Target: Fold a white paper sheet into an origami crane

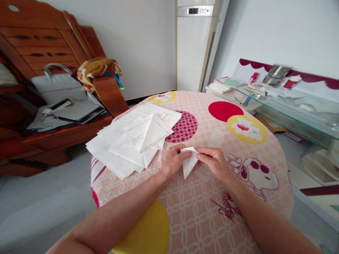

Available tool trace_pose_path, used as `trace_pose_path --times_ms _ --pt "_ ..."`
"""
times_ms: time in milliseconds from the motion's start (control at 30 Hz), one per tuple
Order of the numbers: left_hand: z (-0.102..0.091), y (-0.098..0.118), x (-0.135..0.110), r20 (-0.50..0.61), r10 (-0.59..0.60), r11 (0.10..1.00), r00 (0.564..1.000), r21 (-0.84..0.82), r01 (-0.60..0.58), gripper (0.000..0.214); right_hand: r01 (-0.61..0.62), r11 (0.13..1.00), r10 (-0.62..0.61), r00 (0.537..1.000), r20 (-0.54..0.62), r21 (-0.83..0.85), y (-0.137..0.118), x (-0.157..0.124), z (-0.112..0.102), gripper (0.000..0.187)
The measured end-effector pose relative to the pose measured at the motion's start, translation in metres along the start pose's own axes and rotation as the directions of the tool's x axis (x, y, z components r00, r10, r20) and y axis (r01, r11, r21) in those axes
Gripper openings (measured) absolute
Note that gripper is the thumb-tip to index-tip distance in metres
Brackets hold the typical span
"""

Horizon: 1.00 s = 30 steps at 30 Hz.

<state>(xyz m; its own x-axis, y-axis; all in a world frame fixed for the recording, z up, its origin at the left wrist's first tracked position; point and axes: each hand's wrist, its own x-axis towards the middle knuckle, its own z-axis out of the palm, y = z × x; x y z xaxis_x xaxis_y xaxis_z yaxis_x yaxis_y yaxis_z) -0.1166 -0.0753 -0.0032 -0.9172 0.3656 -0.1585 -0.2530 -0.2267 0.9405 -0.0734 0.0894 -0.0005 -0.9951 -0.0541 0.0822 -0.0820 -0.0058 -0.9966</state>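
- Folded paper point(186, 167): held above the round, cloth-covered table point(190, 215).
- Paper sheets point(112, 137): piled left of both hands.
- Left hand point(172, 160): thumb and fingers pinching the fold's left side.
- Right hand point(214, 160): fingertips pinching its upper right corner.

A wooden sofa point(59, 44) at upper left bears a grey bag point(59, 90); a white air conditioner point(192, 49) stands top centre, a glass shelf point(296, 114) at right.
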Motion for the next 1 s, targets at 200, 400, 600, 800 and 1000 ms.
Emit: trace_pose_path --times_ms 200,400,600,800,1000 --pt "-0.003 0.002 0.001 0.029 -0.009 0.998 1.0 0.062 0.008 0.013 0.036 0.999 -0.036 0.999 -0.022 -0.005 0.003 0.0 -0.002 0.021" --pt "-0.005 0.005 0.002 0.052 -0.053 0.998 0.997 0.025 0.052 0.01 0.154 0.98 -0.155 0.988 0.001 -0.129 0.004 -0.002 -0.002 0.023" --pt "-0.012 0.011 0.001 0.158 -0.092 0.996 0.983 0.038 0.087 0.016 0.274 0.928 -0.279 0.96 0.018 -0.253 -0.001 -0.003 -0.001 0.023" --pt "-0.017 0.014 0.001 0.179 -0.112 0.993 0.978 0.055 0.104 0.025 0.124 0.974 -0.143 0.986 -0.085 -0.191 -0.004 -0.005 -0.001 0.021" --pt "-0.017 0.012 0.0 0.181 -0.127 0.991 0.975 0.07 0.117 0.031 0.09 0.981 -0.109 0.988 -0.106 -0.172 0.001 -0.004 -0.002 0.021"
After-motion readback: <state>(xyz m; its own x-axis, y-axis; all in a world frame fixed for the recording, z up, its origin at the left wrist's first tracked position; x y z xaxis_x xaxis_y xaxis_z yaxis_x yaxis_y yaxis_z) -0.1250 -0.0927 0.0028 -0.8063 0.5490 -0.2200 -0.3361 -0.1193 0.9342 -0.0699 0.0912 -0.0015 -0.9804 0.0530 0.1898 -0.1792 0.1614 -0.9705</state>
